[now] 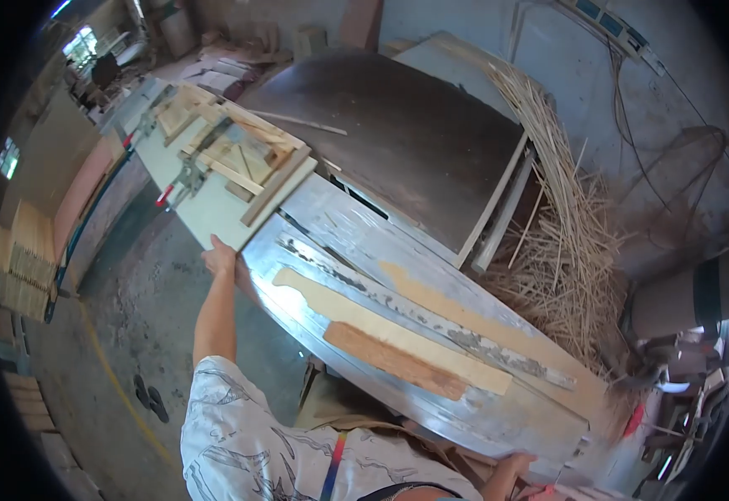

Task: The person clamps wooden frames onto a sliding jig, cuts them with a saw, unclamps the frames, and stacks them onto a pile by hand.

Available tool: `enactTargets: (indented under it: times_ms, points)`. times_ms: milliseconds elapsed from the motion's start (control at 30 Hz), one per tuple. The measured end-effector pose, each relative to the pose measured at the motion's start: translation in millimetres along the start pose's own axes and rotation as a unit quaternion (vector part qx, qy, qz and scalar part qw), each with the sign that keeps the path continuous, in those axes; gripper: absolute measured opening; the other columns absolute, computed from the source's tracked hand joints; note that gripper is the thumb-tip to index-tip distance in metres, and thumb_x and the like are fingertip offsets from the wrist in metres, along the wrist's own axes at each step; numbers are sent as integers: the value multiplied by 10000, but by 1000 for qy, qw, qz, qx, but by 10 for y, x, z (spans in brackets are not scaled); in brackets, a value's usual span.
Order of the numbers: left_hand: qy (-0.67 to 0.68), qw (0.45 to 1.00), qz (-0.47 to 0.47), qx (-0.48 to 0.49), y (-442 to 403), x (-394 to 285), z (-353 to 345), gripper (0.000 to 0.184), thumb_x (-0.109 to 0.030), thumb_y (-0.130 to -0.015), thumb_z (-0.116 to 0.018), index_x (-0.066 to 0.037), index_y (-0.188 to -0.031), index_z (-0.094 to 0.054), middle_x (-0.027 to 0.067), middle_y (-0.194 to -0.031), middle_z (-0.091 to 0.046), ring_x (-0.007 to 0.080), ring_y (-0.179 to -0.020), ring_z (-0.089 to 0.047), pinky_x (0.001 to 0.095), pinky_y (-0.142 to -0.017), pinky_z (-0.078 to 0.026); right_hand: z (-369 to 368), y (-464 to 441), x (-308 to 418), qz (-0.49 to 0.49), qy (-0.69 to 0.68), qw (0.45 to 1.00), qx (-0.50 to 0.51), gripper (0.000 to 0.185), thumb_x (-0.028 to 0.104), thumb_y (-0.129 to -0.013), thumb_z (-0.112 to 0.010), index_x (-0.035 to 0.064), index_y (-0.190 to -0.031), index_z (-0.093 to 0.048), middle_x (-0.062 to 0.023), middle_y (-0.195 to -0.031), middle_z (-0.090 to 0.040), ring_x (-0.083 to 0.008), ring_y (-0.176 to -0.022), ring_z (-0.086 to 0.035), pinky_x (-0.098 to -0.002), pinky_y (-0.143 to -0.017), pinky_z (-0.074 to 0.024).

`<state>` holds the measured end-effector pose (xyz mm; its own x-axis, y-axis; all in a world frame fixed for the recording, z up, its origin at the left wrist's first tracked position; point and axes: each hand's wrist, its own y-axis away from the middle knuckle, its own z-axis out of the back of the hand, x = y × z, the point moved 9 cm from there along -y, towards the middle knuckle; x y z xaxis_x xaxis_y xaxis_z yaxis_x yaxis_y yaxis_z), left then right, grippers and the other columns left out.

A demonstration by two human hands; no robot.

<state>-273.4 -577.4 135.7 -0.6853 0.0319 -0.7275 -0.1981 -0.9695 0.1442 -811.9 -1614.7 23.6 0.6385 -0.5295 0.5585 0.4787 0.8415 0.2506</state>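
A broad dark panel [398,125] is seen beyond a long metal table [318,204], with thin wooden offcuts [569,267] heaped beside it. On the table's left end a pale board [214,219] is laid, topped by wooden blocks [239,159]; its near corner is grasped by the left hand [221,259]. The right hand [511,468] is held near the table's near edge; whether anything is gripped cannot be told.

Metal tabletop [481,417] offers a hand narrow passage along the near edge, beside wooden strips [398,336] lying lengthwise. Red-handled clamps [187,175] and wooden blocks [277,185] obstruct the pale board [210,215].
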Motion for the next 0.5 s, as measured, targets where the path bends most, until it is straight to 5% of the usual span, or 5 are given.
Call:
enactTargets:
  times_ms: [367, 400, 433, 467, 500]
  points:
    - [-15, 999, -23, -23, -146, 262, -149, 893, -639, -1021, -488, 187, -1359, -494, 386, -1392, -588, 509, -1307, -589, 513, -1083, -499, -182, 518, 82, -31, -46, 998, 6, 898, 613, -1067, -463, -260, -1247, -571, -342, -1274, -686, -453, -1176, -687, -462, -945, -596]
    - [-44, 998, -47, -4, -339, 327, -263, 835, -610, -1039, -465, 158, -1364, -519, 387, -1364, -606, 513, -1279, -609, 520, -1054, -520, -331, 422, 60, -20, -120, 992, 25, 905, 648, -1058, -451, -234, -1141, -634, -316, -1184, -718, -436, -1085, -709, -488, -884, -602]
    - [-291, 935, -203, 14, -348, 119, -390, 646, -485, -1081, -419, 66, -1382, -566, 339, -1316, -658, 454, -1216, -670, 519, -984, -561, -406, 398, -40, -17, -196, 980, 32, 927, 683, -1049, -440, -208, -1035, -697, -291, -1094, -751, -420, -994, -730, -513, -823, -607]
    - [-343, 906, -247, 29, -338, 78, -443, 496, -362, -1089, -411, -35, -1406, -609, 272, -1295, -695, 369, -1179, -710, 507, -959, -575, -500, 364, -161, -29, -220, 973, 60, 892, 684, -1051, -447, -165, -1032, -718, -241, -1013, -762, -368, -882, -720, -477, -765, -611]
    - [-477, 809, -343, 16, -825, 295, -879, 459, -335, -1079, -444, -71, -1402, -635, 212, -1328, -703, 297, -1176, -720, 489, -948, -582, -490, 422, -182, -48, -248, 965, 71, 857, 686, -1054, -454, -122, -1029, -738, -190, -932, -773, -317, -771, -709, -442, -706, -615]
